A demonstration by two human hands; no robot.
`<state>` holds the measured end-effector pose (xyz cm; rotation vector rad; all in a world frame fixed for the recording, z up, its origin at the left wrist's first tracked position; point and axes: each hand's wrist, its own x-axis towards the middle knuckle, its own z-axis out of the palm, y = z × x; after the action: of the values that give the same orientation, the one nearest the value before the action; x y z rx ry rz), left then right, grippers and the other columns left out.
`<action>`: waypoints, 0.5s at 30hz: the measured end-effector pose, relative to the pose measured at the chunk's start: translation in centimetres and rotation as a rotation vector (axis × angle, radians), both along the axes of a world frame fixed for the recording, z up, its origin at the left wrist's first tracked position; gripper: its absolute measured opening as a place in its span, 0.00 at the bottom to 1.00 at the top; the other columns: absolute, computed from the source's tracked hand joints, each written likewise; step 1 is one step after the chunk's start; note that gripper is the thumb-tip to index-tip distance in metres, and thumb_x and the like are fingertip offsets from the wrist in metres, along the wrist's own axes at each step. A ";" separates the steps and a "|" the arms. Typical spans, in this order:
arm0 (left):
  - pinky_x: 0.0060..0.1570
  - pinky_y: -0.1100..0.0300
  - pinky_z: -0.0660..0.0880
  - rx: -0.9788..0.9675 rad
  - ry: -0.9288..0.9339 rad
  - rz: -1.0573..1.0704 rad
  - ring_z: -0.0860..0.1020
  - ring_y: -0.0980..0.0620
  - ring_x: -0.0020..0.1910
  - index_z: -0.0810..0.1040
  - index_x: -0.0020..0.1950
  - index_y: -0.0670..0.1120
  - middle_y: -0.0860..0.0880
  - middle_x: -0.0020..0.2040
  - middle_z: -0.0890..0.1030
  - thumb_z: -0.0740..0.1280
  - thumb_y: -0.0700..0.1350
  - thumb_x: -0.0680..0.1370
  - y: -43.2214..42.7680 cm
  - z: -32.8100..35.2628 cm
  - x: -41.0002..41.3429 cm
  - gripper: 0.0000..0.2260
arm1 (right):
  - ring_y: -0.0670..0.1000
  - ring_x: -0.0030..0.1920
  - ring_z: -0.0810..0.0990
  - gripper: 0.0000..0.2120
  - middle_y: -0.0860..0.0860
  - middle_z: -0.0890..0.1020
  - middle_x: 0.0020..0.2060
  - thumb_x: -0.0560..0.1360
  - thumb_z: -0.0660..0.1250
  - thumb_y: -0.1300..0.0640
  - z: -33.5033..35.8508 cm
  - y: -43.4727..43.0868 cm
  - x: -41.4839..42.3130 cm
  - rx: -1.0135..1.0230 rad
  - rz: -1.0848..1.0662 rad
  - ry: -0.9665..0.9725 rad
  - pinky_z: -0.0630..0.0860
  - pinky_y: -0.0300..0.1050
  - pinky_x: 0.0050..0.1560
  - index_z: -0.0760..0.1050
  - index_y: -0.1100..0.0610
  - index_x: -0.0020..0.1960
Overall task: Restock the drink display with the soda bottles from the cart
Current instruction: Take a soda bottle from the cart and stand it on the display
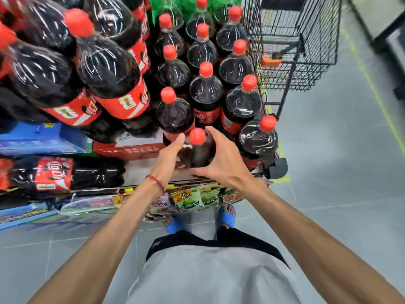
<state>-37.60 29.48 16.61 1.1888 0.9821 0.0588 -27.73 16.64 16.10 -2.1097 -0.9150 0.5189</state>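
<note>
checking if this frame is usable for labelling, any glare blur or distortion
Head view: white glare streaks on the upper-left bottles, which also look smeared. Head view: the held bottle is sharper. Head view: wide-angle bending bows the cart wires.
</note>
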 end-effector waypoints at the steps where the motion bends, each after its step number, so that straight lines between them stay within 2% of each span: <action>1: 0.43 0.54 0.80 -0.007 -0.004 0.001 0.83 0.54 0.43 0.83 0.47 0.52 0.56 0.38 0.86 0.60 0.58 0.83 -0.2 -0.1 0.4 0.16 | 0.49 0.66 0.77 0.50 0.49 0.78 0.66 0.59 0.82 0.41 0.2 -0.1 0.4 -0.001 0.003 0.001 0.75 0.50 0.66 0.66 0.54 0.75; 3: 0.45 0.54 0.81 -0.020 -0.016 0.011 0.83 0.53 0.44 0.83 0.50 0.51 0.55 0.41 0.87 0.59 0.58 0.83 -0.7 -0.1 1.0 0.17 | 0.50 0.68 0.76 0.50 0.50 0.77 0.68 0.60 0.81 0.40 0.6 -0.5 0.9 -0.008 0.015 0.011 0.73 0.48 0.69 0.65 0.55 0.76; 6: 0.44 0.55 0.80 -0.017 -0.010 0.024 0.83 0.50 0.48 0.82 0.58 0.48 0.48 0.49 0.86 0.60 0.59 0.83 -0.9 -0.3 2.2 0.18 | 0.52 0.74 0.68 0.55 0.55 0.69 0.74 0.63 0.83 0.45 0.9 -1.0 1.1 -0.044 0.005 0.035 0.61 0.36 0.72 0.58 0.59 0.79; 8: 0.46 0.53 0.80 -0.018 -0.001 0.034 0.82 0.49 0.48 0.82 0.55 0.50 0.48 0.48 0.85 0.60 0.60 0.82 -0.9 -0.5 2.5 0.17 | 0.54 0.76 0.64 0.55 0.58 0.67 0.75 0.63 0.84 0.50 0.8 -0.8 0.8 -0.034 0.005 -0.002 0.57 0.37 0.76 0.56 0.63 0.79; 9: 0.50 0.50 0.81 -0.029 -0.003 0.042 0.83 0.48 0.49 0.82 0.55 0.50 0.48 0.49 0.85 0.61 0.60 0.82 -0.9 -0.6 2.5 0.17 | 0.55 0.78 0.62 0.54 0.58 0.65 0.76 0.64 0.84 0.52 0.6 -0.5 0.7 -0.035 0.010 -0.038 0.59 0.43 0.78 0.56 0.63 0.79; 11: 0.58 0.43 0.80 -0.031 -0.007 0.057 0.84 0.45 0.55 0.83 0.58 0.49 0.46 0.55 0.86 0.62 0.61 0.82 -0.8 -0.7 2.5 0.19 | 0.56 0.78 0.62 0.52 0.56 0.65 0.76 0.64 0.83 0.55 0.6 0.0 0.8 -0.038 0.021 -0.101 0.65 0.52 0.76 0.56 0.62 0.79; 13: 0.59 0.39 0.80 -0.015 -0.028 0.079 0.84 0.43 0.57 0.83 0.60 0.48 0.44 0.56 0.86 0.66 0.64 0.78 -0.9 -0.5 2.7 0.22 | 0.53 0.74 0.68 0.49 0.52 0.69 0.72 0.62 0.81 0.58 1.0 0.4 1.3 -0.013 0.014 -0.134 0.74 0.54 0.67 0.60 0.58 0.77; 15: 0.58 0.39 0.80 -0.002 -0.044 0.104 0.84 0.42 0.57 0.84 0.60 0.48 0.44 0.56 0.86 0.69 0.67 0.71 -0.9 -0.5 2.9 0.27 | 0.50 0.70 0.71 0.46 0.49 0.71 0.68 0.61 0.80 0.61 1.5 0.5 1.6 0.009 0.016 -0.138 0.77 0.54 0.61 0.62 0.56 0.74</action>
<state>-34.67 28.55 16.13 1.1295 1.0045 0.1653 -26.12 17.14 17.60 -2.1529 -1.0105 0.3800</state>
